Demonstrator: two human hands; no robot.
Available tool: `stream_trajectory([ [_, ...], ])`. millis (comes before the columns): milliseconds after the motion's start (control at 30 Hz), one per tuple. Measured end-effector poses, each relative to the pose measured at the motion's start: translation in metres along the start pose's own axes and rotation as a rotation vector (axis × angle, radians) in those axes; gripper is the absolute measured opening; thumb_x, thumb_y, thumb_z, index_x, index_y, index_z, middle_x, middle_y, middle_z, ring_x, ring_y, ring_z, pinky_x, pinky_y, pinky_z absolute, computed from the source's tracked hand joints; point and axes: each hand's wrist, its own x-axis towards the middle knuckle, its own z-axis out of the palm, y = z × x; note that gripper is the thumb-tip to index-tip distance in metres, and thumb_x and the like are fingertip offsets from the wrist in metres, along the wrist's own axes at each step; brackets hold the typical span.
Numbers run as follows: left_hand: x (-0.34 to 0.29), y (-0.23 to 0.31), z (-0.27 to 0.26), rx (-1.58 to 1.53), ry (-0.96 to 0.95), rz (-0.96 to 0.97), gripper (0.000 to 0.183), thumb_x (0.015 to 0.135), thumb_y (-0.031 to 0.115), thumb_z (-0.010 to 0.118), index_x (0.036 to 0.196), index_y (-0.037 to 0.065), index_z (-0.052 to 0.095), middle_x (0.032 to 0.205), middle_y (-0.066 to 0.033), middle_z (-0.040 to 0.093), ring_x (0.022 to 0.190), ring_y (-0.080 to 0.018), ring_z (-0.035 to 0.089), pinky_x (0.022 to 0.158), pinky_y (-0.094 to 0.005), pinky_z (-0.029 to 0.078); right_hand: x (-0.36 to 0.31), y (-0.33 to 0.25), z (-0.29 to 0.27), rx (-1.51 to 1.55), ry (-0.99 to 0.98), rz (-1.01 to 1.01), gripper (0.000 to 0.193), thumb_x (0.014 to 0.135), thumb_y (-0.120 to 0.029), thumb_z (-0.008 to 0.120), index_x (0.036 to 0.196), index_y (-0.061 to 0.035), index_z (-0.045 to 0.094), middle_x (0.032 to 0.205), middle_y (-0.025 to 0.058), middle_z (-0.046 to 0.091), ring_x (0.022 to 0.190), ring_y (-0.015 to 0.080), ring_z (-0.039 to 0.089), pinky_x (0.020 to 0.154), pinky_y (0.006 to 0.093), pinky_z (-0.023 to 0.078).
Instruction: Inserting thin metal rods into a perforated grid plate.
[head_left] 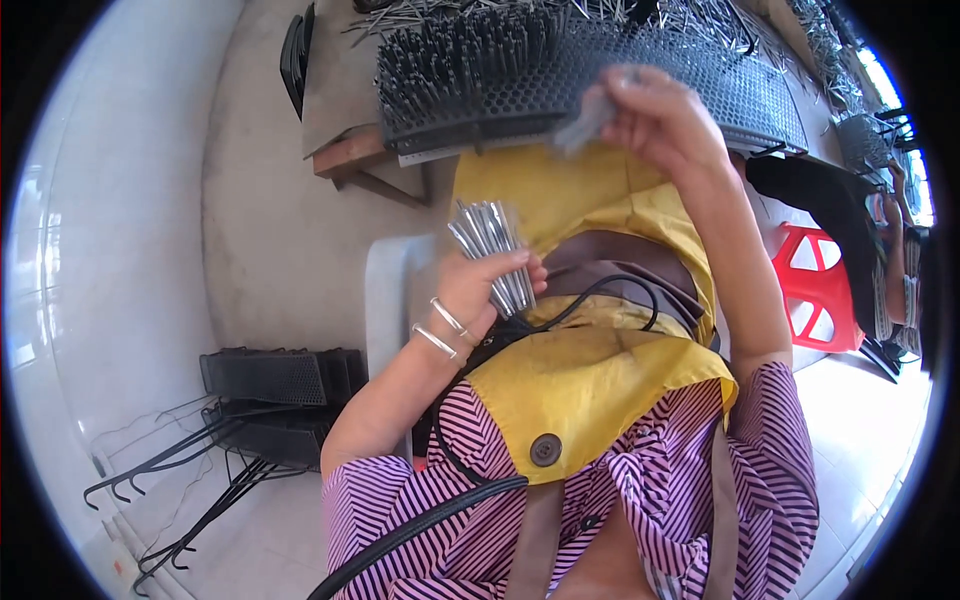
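A bundle of slim, shiny metal rods is gripped in my left hand, held upright and slightly fanned in front of my apron. My right hand is raised over the near edge of a black perforated tray, its fingers closed. A grey piece juts from those fingers, too smeared by motion to name. Many dark-looking metal rods stand upright in the holes on the tray's left side. On its right side, bare holes show.
Loose metal strips lie piled behind the tray on the table. Black racks with hooked rods sit on the floor at lower left. A red plastic stool and another person's arm are at right. A yellow apron covers my lap.
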Motion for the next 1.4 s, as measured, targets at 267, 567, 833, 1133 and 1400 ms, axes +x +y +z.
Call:
stream_trajectory([
  [267,-0.002,0.0,0.003,-0.006,0.004,-0.047,0.017,0.072,0.003,0.061,0.087,-0.004,0.055,0.075,-0.0141,0.059,0.067,-0.0248,0.061,0.062,-0.0371,0.054,0.043,0.008,0.012,-0.239,0.273,-0.446,0.02,0.079,-0.004,0.056,0.096,0.0053,0.055,0.086,0.0137,0.062,0.077,0.0171,0.06,0.063,0.0241,0.051],
  [567,0.002,0.002,0.001,-0.013,-0.017,-0.085,0.019,0.071,0.002,0.062,0.088,-0.004,0.055,0.075,-0.0142,0.06,0.068,-0.0251,0.061,0.062,-0.0378,0.054,0.055,0.015,0.021,-0.582,0.224,-0.612,0.014,0.078,-0.004,0.057,0.091,0.0004,0.059,0.083,0.006,0.064,0.073,0.0094,0.06,0.063,0.0199,0.049],
  [833,0.004,0.002,-0.003,-0.023,-0.031,-0.1,0.019,0.071,0.002,0.062,0.089,-0.004,0.055,0.075,-0.0138,0.06,0.067,-0.0248,0.061,0.062,-0.0377,0.053,0.058,0.015,0.022,-0.652,0.165,-0.66,0.014,0.078,-0.004,0.057,0.092,-0.0004,0.06,0.082,0.0051,0.065,0.073,0.0081,0.059,0.065,0.0186,0.048],
  [1133,0.006,0.002,-0.005,-0.009,-0.011,-0.124,0.018,0.072,0.002,0.061,0.088,-0.003,0.055,0.076,-0.0133,0.06,0.068,-0.024,0.061,0.062,-0.037,0.053,0.067,0.014,0.019,-0.747,0.014,-0.583,0.011,0.078,-0.004,0.057,0.088,0.0,0.061,0.083,0.0039,0.064,0.076,0.0073,0.059,0.067,0.0192,0.048],
  [1400,0.007,0.003,-0.009,0.012,-0.046,-0.13,0.017,0.072,0.004,0.061,0.088,-0.002,0.056,0.076,-0.0126,0.06,0.068,-0.0227,0.061,0.063,-0.0351,0.053,0.07,0.016,0.038,-1.047,0.064,-0.6,0.013,0.075,-0.012,0.061,0.085,-0.0035,0.061,0.065,0.0062,0.059,0.056,0.0086,0.051,0.053,0.023,0.041],
])
